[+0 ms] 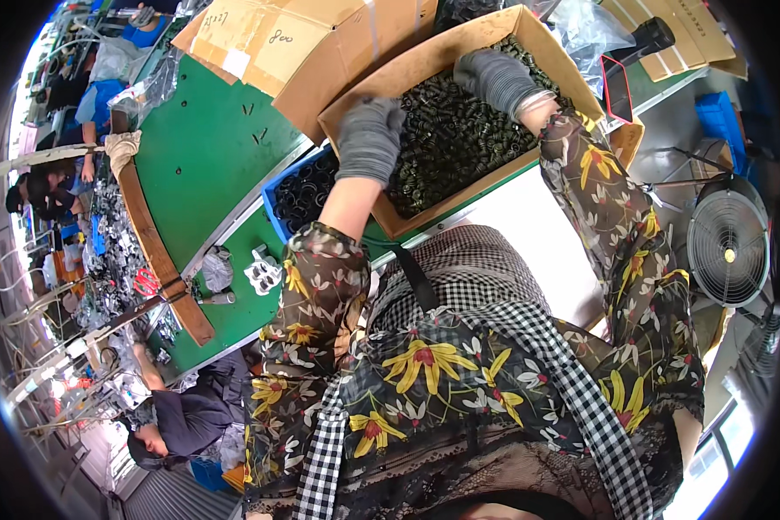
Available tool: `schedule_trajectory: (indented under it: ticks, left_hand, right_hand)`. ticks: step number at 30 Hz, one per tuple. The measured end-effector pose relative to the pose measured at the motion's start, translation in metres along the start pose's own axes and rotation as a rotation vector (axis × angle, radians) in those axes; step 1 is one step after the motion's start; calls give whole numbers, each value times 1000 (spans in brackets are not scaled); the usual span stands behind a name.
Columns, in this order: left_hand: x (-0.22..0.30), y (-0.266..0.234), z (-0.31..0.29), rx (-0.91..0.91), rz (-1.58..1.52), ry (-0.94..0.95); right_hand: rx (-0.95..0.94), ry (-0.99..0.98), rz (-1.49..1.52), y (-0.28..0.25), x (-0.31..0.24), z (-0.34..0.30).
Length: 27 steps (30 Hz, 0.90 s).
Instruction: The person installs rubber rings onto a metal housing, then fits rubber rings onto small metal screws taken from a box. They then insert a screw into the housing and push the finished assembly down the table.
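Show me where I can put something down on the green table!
Between the wooden strip and the brown carton, the green table is mostly bare: just a few dark bits. The open box is crowded with small dark parts, and the blue bin beside it holds dark rings.

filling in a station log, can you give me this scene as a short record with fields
container: open carton with many small dark parts
left grip: grey glove, at the carton's left end; whether it holds anything is unclear
right grip: grey glove, at the dark parts toward the carton's far side; contents of the grasp unclear
beside carton: blue bin of dark ring-like parts, on the left
surface: green tabletop
far right: round fan
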<state>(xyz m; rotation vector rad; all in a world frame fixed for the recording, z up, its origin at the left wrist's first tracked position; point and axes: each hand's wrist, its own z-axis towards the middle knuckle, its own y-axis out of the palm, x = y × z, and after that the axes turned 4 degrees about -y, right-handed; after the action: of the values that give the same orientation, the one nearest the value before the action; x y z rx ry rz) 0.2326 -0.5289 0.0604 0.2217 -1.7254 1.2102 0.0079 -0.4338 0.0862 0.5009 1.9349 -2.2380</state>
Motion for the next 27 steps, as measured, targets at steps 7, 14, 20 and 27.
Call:
schedule_trajectory:
  ticks: [7,14,20,27]
  left_hand:
    - [44,11,-29,-241,976,-31]
    - [45,13,-35,-454,987,-160]
    - [44,10,-41,-430,991,-145]
    - [48,9,-36,-358,889,-127]
  right_hand:
    - [-273,-166,-177,32,-15,2]
    - [-185,-178,-189,38,-15,9]
    - [-189,-175,-193,67,-24,18]
    - [-150,-114,-163,64,-18,19]
